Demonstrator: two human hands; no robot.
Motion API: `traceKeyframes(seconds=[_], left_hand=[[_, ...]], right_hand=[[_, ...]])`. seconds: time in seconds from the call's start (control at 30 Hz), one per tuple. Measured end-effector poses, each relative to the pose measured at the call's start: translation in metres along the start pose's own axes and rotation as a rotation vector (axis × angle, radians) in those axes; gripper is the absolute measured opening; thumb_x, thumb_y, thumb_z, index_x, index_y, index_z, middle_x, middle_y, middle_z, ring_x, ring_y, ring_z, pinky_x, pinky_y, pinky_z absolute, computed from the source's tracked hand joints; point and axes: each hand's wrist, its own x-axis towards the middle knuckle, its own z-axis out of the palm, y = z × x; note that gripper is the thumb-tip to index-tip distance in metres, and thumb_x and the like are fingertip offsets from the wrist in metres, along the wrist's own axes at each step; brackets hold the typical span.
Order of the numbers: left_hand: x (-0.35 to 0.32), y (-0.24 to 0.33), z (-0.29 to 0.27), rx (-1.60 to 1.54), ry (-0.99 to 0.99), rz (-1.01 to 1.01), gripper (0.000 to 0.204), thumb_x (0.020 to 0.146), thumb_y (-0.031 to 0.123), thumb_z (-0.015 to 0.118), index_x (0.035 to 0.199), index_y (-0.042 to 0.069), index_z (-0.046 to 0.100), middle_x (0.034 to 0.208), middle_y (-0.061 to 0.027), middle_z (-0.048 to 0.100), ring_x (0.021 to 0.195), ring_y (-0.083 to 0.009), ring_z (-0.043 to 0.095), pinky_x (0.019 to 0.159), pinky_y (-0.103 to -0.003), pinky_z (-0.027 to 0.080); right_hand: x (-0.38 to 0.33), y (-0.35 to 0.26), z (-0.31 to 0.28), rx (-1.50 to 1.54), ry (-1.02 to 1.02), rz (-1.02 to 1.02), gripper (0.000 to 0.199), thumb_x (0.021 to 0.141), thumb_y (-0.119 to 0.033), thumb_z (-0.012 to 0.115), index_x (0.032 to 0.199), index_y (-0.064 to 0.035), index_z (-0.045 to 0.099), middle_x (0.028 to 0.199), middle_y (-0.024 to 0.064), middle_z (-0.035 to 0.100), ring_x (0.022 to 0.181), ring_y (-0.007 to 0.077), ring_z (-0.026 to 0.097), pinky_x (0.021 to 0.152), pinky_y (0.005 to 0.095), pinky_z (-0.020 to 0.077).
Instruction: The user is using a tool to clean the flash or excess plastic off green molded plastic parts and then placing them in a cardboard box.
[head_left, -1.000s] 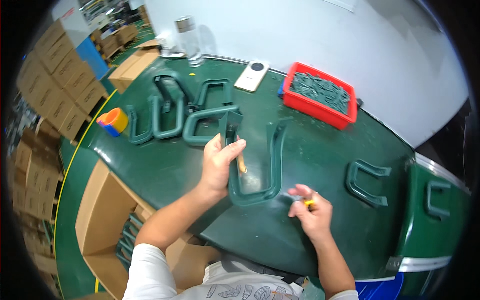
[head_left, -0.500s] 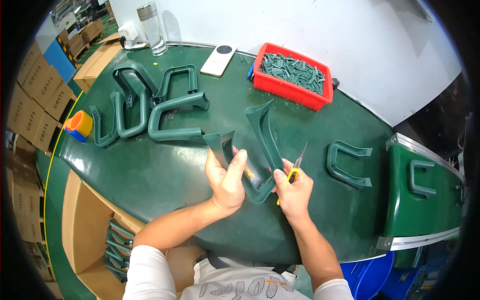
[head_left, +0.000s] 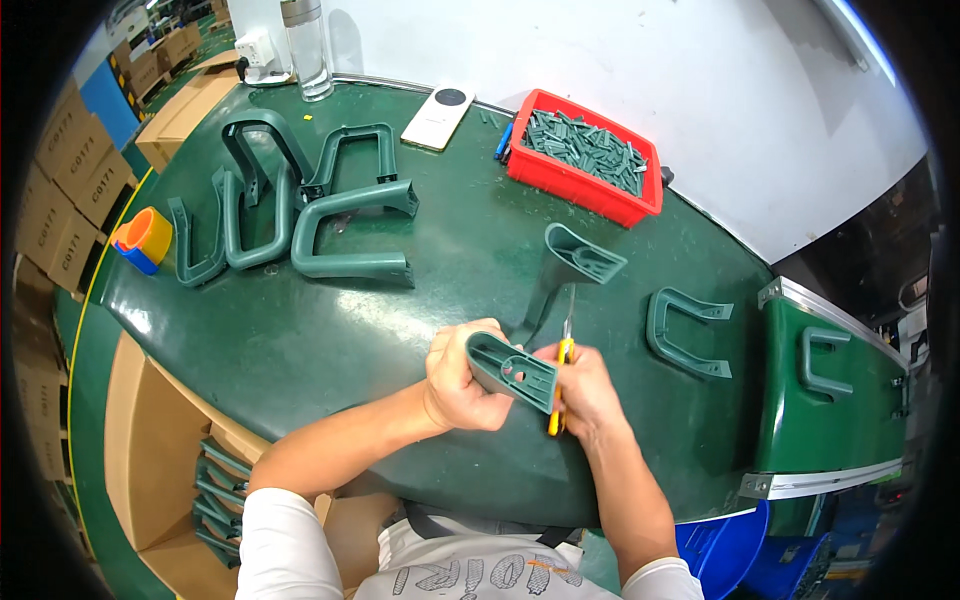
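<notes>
A dark green U-shaped plastic handle [head_left: 585, 262] is held over the table in front of me, its hollow ends tipped up toward me. My left hand [head_left: 458, 388] wraps around its nearer leg, just below the open, ribbed end. In my right hand [head_left: 592, 398] is a yellow-handled knife [head_left: 557, 412], its thin blade pointing away from me. The knife lies close beside the near end of the handle; whether its edge touches the plastic I cannot tell. Some right fingers are hidden behind the handle.
Several similar handles [head_left: 345, 266] lie at the left, another handle [head_left: 655, 335] at the right. A red bin [head_left: 575, 190] of small green pieces, a phone [head_left: 437, 120] and a glass bottle [head_left: 308, 60] stand at the back. An open cardboard box [head_left: 135, 440] is at lower left.
The held handle has been turned so its hollow ends face up toward me. My left hand has shifted right, closer to my right hand, and the knife now points more straight ahead.
</notes>
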Motion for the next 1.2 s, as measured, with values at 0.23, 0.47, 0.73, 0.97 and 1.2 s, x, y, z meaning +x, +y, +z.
traceKeyframes(seconds=[0.23,0.47,0.73,0.97,1.2], left_hand=[[0.028,-0.015,-0.005,-0.408,0.326,-0.58,0.014,0.083,0.007,0.057,0.092,0.004,0.047,0.065,-0.0032,0.049,0.053,-0.0111,0.046,0.051,-0.025,0.039],[0.024,-0.018,-0.006,-0.841,0.249,-0.915,0.012,0.083,0.009,0.056,0.092,0.008,0.047,0.058,-0.0049,0.048,0.047,-0.0151,0.047,0.041,-0.026,0.038],[0.023,-0.023,-0.002,-0.892,0.075,-0.846,0.027,0.092,0.025,0.051,0.109,0.005,0.047,0.061,-0.0073,0.051,0.051,-0.0134,0.046,0.05,-0.025,0.039],[0.03,-0.038,-0.007,0.333,-0.253,-0.032,0.045,0.073,0.005,0.063,0.116,-0.002,0.052,0.107,-0.0208,0.055,0.079,-0.0297,0.06,0.075,-0.037,0.05],[0.016,-0.052,-0.003,0.365,-0.257,0.314,0.051,0.053,-0.005,0.065,0.103,-0.002,0.062,0.095,-0.0188,0.063,0.076,-0.0314,0.064,0.061,-0.036,0.054]], right_hand=[[-0.058,0.003,0.028,-0.475,0.253,-1.216,0.015,0.087,-0.012,0.061,0.088,0.0028,0.06,0.07,0.0085,0.062,0.056,0.0121,0.057,0.048,0.022,0.0434],[0.005,-0.126,-0.002,-0.443,0.611,-1.016,0.034,0.086,-0.025,0.065,0.105,0.0034,0.06,0.073,0.0045,0.061,0.06,0.0084,0.051,0.053,0.0227,0.0416],[0.018,-0.006,-0.004,-0.767,0.304,-0.577,0.02,0.087,-0.015,0.061,0.092,0.0036,0.064,0.066,0.0018,0.063,0.056,0.0033,0.05,0.05,0.0215,0.0418],[-0.019,-0.012,0.021,-0.013,0.051,-0.208,0.015,0.09,-0.008,0.052,0.094,0.0016,0.063,0.073,0.0043,0.065,0.055,0.0055,0.055,0.043,0.0192,0.0432],[-0.047,-0.022,0.027,0.121,-0.162,0.047,0.023,0.089,-0.009,0.052,0.107,0.0036,0.058,0.072,0.0091,0.063,0.044,0.0058,0.045,0.038,0.0191,0.033]])
